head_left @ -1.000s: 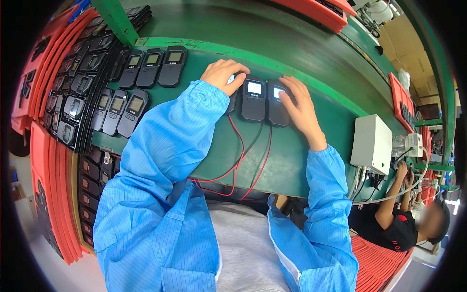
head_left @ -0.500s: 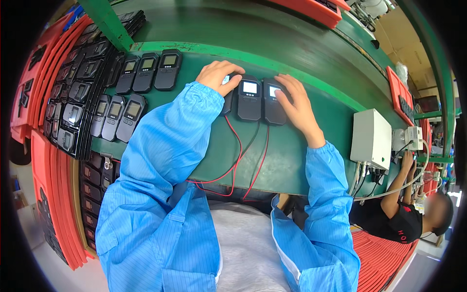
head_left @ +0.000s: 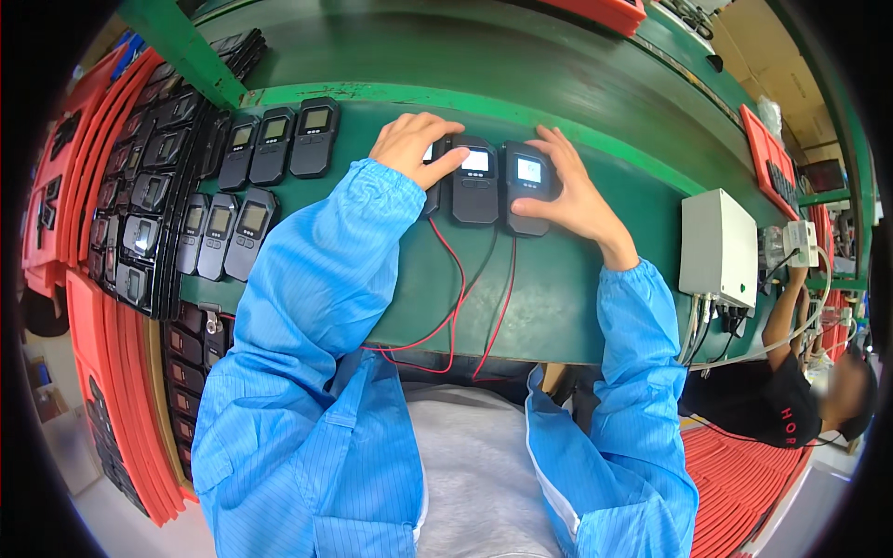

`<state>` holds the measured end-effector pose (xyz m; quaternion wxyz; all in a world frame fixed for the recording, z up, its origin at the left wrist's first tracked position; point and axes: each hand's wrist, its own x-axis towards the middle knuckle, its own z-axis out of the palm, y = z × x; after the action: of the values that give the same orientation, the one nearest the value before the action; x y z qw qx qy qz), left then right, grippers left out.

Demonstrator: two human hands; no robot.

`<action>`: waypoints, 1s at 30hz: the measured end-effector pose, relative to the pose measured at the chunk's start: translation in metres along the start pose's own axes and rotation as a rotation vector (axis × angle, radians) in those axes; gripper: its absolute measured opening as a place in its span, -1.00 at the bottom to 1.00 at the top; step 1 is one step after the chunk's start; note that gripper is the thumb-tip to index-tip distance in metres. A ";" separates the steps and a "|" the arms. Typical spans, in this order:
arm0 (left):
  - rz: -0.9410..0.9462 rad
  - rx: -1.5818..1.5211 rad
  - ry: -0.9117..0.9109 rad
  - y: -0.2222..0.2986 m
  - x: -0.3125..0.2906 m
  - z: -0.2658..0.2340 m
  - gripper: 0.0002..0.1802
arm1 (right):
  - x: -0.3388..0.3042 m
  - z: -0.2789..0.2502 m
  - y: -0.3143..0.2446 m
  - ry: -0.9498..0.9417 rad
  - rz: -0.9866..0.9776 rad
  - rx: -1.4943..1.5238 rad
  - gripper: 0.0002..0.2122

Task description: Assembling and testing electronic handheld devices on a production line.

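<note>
Three dark grey handheld meters with lit screens lie side by side on the green bench. My left hand (head_left: pixel 409 147) covers much of the left meter (head_left: pixel 433 202), fingers stretched past its top. Its thumb reaches across to the lit screen of the middle meter (head_left: pixel 475 198). At the right meter (head_left: pixel 528 199), my right hand (head_left: pixel 579 199) is spread along the right side. The right thumb lies across the meter's lower front, below its screen, and the fingers point past its upper edge. Red and dark wires (head_left: pixel 454 270) run from the meters' lower ends over the bench's near edge.
Two rows of similar meters (head_left: pixel 270 144) lie at left, beside stacked black trays (head_left: pixel 149 200) and red trays (head_left: pixel 107 344). A white box (head_left: pixel 719 246) with cables stands at right. A green rail (head_left: pixel 372 93) crosses behind the meters. Another person (head_left: pixel 777 391) works at far right.
My right thumb has moved down from the right meter's screen to its lower front, uncovering the screen. My left thumb now reaches over the middle meter's screen. The view has shifted slightly.
</note>
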<state>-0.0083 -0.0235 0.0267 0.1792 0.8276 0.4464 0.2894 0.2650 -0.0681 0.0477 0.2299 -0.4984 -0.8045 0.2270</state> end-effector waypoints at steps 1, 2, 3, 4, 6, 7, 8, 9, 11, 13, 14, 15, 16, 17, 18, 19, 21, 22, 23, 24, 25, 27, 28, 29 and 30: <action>0.012 0.032 -0.006 0.001 -0.001 -0.001 -0.56 | 0.000 0.002 -0.002 0.029 -0.025 0.023 -0.28; 0.020 0.066 -0.007 0.002 -0.002 -0.003 -0.54 | 0.002 0.004 -0.006 0.028 -0.030 0.021 -0.28; 0.017 0.067 -0.001 0.003 -0.003 -0.004 -0.54 | 0.002 0.007 -0.014 0.046 0.013 0.267 -0.33; 0.010 0.059 -0.011 0.004 -0.003 -0.004 -0.53 | 0.002 0.011 -0.021 0.062 0.057 0.514 -0.38; 0.004 0.043 -0.033 0.005 -0.003 -0.005 -0.50 | 0.004 0.013 -0.024 0.079 0.096 0.757 -0.43; 0.004 0.046 -0.029 0.004 -0.003 -0.006 -0.50 | 0.005 0.016 -0.020 0.114 0.118 0.801 -0.48; -0.002 0.040 -0.029 0.004 -0.002 -0.007 -0.49 | 0.006 0.019 -0.017 0.152 0.142 0.846 -0.53; -0.006 0.035 -0.031 0.005 0.000 -0.007 -0.48 | 0.007 0.019 -0.014 0.192 0.166 0.890 -0.58; 0.003 0.027 -0.048 0.006 0.001 -0.006 -0.48 | 0.006 0.018 -0.016 0.197 0.214 0.923 -0.61; 0.033 0.054 -0.024 0.006 -0.001 -0.006 -0.46 | 0.004 0.016 -0.018 0.199 0.305 0.987 -0.66; 0.052 0.066 -0.012 0.006 -0.001 -0.006 -0.45 | 0.004 0.015 -0.017 0.220 0.310 0.986 -0.66; 0.075 0.057 -0.022 0.007 0.000 -0.006 -0.45 | 0.003 0.012 -0.016 0.238 0.290 0.920 -0.67; 0.072 0.056 -0.022 0.006 0.000 -0.005 -0.44 | 0.003 0.009 -0.015 0.255 0.271 0.853 -0.66; 0.062 0.058 -0.021 0.005 -0.002 -0.005 -0.44 | 0.003 0.008 -0.015 0.265 0.252 0.788 -0.64; 0.052 0.059 -0.020 0.004 -0.002 -0.006 -0.43 | 0.004 0.008 -0.015 0.285 0.260 0.782 -0.64; 0.069 0.053 -0.026 0.004 -0.002 -0.006 -0.43 | 0.006 0.009 -0.016 0.290 0.241 0.744 -0.63; 0.044 0.054 -0.055 0.007 -0.001 -0.010 -0.45 | 0.008 0.009 -0.015 0.286 0.196 0.665 -0.59; 0.029 0.056 -0.067 0.008 0.000 -0.011 -0.46 | 0.007 0.009 -0.013 0.293 0.196 0.659 -0.59; 0.035 0.053 -0.065 0.009 0.001 -0.010 -0.46 | 0.005 0.011 -0.010 0.287 0.213 0.683 -0.58; 0.041 0.055 -0.064 0.009 0.002 -0.007 -0.46 | 0.004 0.012 -0.007 0.281 0.229 0.709 -0.57; 0.043 0.061 -0.062 0.007 0.001 -0.007 -0.46 | 0.006 0.012 -0.010 0.271 0.242 0.739 -0.56; 0.043 0.072 -0.059 0.005 -0.001 -0.007 -0.46 | 0.007 0.011 -0.014 0.274 0.245 0.750 -0.56; 0.045 0.071 -0.053 0.005 -0.001 -0.008 -0.46 | 0.007 0.010 -0.016 0.278 0.252 0.760 -0.57; 0.047 0.071 -0.048 0.004 -0.002 -0.008 -0.46 | 0.007 0.009 -0.018 0.283 0.261 0.772 -0.57; 0.054 0.067 -0.046 0.005 -0.001 -0.008 -0.46 | 0.007 0.008 -0.018 0.288 0.261 0.772 -0.57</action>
<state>-0.0108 -0.0263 0.0351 0.1536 0.8514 0.4291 0.2598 0.2448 -0.0696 0.0529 0.4788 -0.5000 -0.5506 0.4665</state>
